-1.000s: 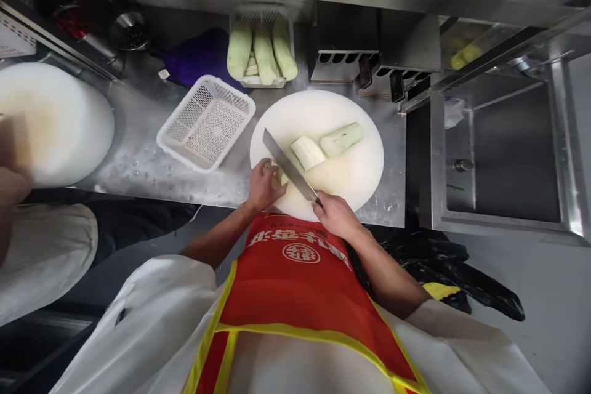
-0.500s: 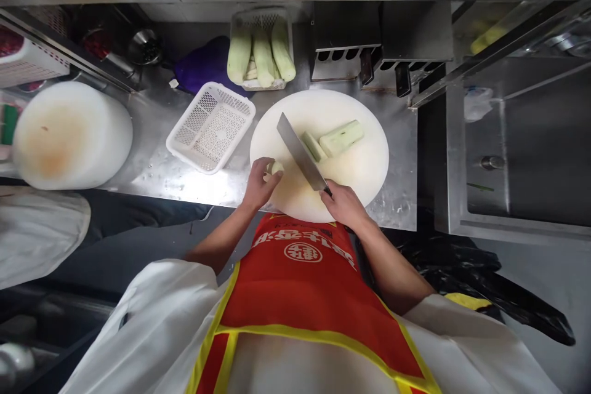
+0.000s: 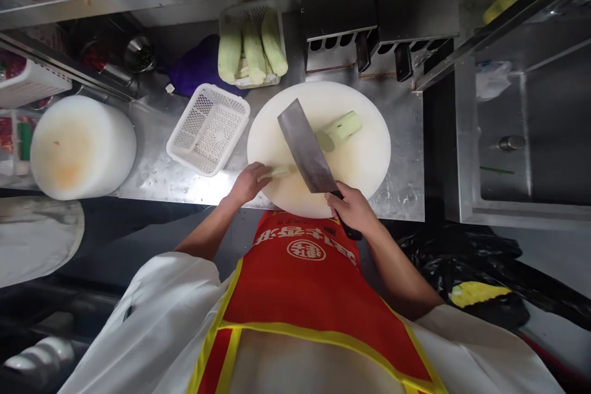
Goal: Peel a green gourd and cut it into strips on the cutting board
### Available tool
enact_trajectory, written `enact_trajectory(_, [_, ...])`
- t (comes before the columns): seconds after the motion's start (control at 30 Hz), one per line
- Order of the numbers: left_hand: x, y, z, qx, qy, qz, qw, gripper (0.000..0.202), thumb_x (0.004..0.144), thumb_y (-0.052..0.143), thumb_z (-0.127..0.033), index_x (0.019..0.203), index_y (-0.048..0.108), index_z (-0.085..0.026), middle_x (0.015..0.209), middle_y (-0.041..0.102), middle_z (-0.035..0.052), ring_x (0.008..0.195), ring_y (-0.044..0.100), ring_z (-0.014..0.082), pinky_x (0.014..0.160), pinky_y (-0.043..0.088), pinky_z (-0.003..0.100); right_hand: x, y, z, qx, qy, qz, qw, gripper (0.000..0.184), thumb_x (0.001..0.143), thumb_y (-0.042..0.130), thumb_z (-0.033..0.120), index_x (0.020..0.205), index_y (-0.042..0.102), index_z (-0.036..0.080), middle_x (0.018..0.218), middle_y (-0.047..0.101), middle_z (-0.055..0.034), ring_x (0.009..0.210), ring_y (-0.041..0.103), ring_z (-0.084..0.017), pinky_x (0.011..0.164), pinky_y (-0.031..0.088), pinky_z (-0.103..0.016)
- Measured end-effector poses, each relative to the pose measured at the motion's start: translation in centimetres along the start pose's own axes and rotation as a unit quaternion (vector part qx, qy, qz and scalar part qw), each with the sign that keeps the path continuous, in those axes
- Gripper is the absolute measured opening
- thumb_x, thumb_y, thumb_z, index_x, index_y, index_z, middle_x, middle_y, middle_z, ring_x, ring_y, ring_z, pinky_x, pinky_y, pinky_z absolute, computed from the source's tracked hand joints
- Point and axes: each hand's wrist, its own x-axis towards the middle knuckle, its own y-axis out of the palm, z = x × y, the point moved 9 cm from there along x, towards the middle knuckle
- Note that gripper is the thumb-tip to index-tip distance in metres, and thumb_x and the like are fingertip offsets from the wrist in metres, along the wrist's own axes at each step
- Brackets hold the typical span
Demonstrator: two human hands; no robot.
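My right hand (image 3: 353, 206) is wrapped round the black handle of a cleaver (image 3: 307, 148), its broad blade pointing up and left over the round white cutting board (image 3: 369, 166). At the board's left edge, my left hand (image 3: 250, 183) pinches the end of a pale green gourd piece (image 3: 279, 171), which lies low on the board. A thicker length of peeled gourd (image 3: 344, 127) rests behind the blade on the right, its left end partly hidden in the blade's shadow.
Left of the board sits a white perforated basket (image 3: 209, 129). Behind it, another basket (image 3: 272, 81) holds several peeled gourds (image 3: 253, 52). Knife racks (image 3: 341, 18) stand at the back. A second thick board (image 3: 83, 148) is far left, a steel sink (image 3: 540, 154) right.
The cleaver has turned to show more of its flat side. My left hand has shifted slightly left, and the gourd piece in it now lies extended toward the blade. The view has moved a little.
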Motion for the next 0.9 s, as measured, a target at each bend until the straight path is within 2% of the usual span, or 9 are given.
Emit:
enact_trajectory(0.13, [0.7, 2.0, -2.2, -0.098, 0.036, 0.188, 0.977, 0.039, 0.097, 0.057, -0.055, 0.114, 0.076, -0.026, 0.097, 0.073, 0.0049, 0.079, 0.068, 0.0197, 0.068, 0.053, 0.03, -2.2, -0.2, -0.7, 0.091, 0.001, -0.071, 0.993, 0.034, 0.093, 0.056, 0.055, 0.079, 0.052, 0.024, 0.06, 0.057, 0.004, 0.052, 0.056, -0.014, 0.055, 0.048, -0.027])
enact_trajectory(0.2, [1.2, 3.0, -3.4, -0.104, 0.058, 0.244, 0.962, 0.041, 0.098, 0.053, -0.057, 0.107, 0.077, -0.025, 0.094, 0.074, 0.0045, 0.078, 0.068, 0.0204, 0.067, 0.052, 0.031, -3.8, -0.2, -1.4, 0.131, -0.012, -0.128, 0.983, 0.039, 0.093, 0.055, 0.059, 0.079, 0.054, 0.023, 0.067, 0.062, 0.0008, 0.058, 0.059, -0.014, 0.06, 0.051, -0.028])
enact_trajectory(0.23, [1.6, 3.3, -3.8, -0.095, 0.07, 0.249, 0.961, 0.042, 0.098, 0.052, -0.057, 0.104, 0.078, -0.025, 0.093, 0.074, 0.0049, 0.079, 0.068, 0.0209, 0.068, 0.052, 0.031, -4.8, -0.1, -2.1, 0.147, -0.009, -0.162, 0.976, 0.039, 0.092, 0.056, 0.06, 0.081, 0.055, 0.022, 0.07, 0.064, -0.0004, 0.06, 0.06, -0.015, 0.062, 0.052, -0.029])
enact_trajectory(0.33, [3.5, 3.0, -3.8, -0.052, 0.091, 0.17, 0.98, 0.04, 0.1, 0.051, -0.052, 0.101, 0.077, -0.021, 0.091, 0.071, 0.0075, 0.083, 0.066, 0.0224, 0.074, 0.053, 0.035, -8.2, 1.1, -5.2, 0.18, 0.041, -0.25, 0.95, 0.036, 0.09, 0.058, 0.059, 0.086, 0.053, 0.024, 0.073, 0.067, -0.0006, 0.059, 0.061, -0.016, 0.061, 0.053, -0.031])
enact_trajectory(0.43, [4.6, 2.3, -3.6, -0.036, 0.114, 0.078, 0.99, 0.034, 0.1, 0.054, -0.044, 0.108, 0.074, -0.018, 0.101, 0.067, 0.01, 0.088, 0.065, 0.0218, 0.081, 0.055, 0.036, -11.4, 3.8, -8.5, 0.229, 0.085, -0.298, 0.923, 0.031, 0.089, 0.06, 0.054, 0.087, 0.05, 0.025, 0.07, 0.064, 0.0022, 0.053, 0.058, -0.015, 0.056, 0.051, -0.03])
enact_trajectory(0.57, [4.3, 3.4, -4.6, -0.036, 0.197, 0.093, 0.975, 0.026, 0.101, 0.055, -0.039, 0.106, 0.074, -0.021, 0.101, 0.067, 0.0079, 0.092, 0.063, 0.0216, 0.085, 0.056, 0.037, -13.7, 8.1, -11.6, 0.32, 0.124, -0.316, 0.885, 0.03, 0.084, 0.065, 0.05, 0.085, 0.052, 0.023, 0.063, 0.061, 0.0039, 0.049, 0.055, -0.013, 0.051, 0.047, -0.027])
enact_trajectory(0.7, [4.1, 4.1, -5.5, -0.011, 0.243, 0.094, 0.965, 0.026, 0.101, 0.053, -0.034, 0.105, 0.076, -0.024, 0.101, 0.067, 0.0075, 0.098, 0.062, 0.0235, 0.091, 0.053, 0.04, -13.9, 11.0, -13.2, 0.362, 0.179, -0.324, 0.856, 0.032, 0.075, 0.073, 0.046, 0.083, 0.053, 0.022, 0.063, 0.064, 0.0032, 0.048, 0.056, -0.013, 0.049, 0.048, -0.027])
enact_trajectory(0.77, [4.1, 4.3, -5.9, -0.002, 0.26, 0.096, 0.961, 0.026, 0.101, 0.053, -0.033, 0.104, 0.076, -0.024, 0.101, 0.068, 0.0075, 0.099, 0.061, 0.0238, 0.093, 0.053, 0.041, -13.7, 11.5, -13.5, 0.338, 0.199, -0.343, 0.854, 0.035, 0.074, 0.076, 0.047, 0.081, 0.052, 0.023, 0.059, 0.061, 0.0051, 0.045, 0.054, -0.013, 0.046, 0.046, -0.027])
enact_trajectory(0.9, [4.1, 4.3, -6.5, 0.011, 0.278, 0.091, 0.956, 0.025, 0.101, 0.053, -0.029, 0.1, 0.076, -0.022, 0.1, 0.068, 0.0077, 0.098, 0.06, 0.0238, 0.091, 0.052, 0.039, -13.0, 12.0, -13.1, 0.267, 0.198, -0.352, 0.875, 0.042, 0.078, 0.075, 0.057, 0.08, 0.05, 0.024, 0.052, 0.058, 0.0062, 0.04, 0.051, -0.013, 0.043, 0.041, -0.027])
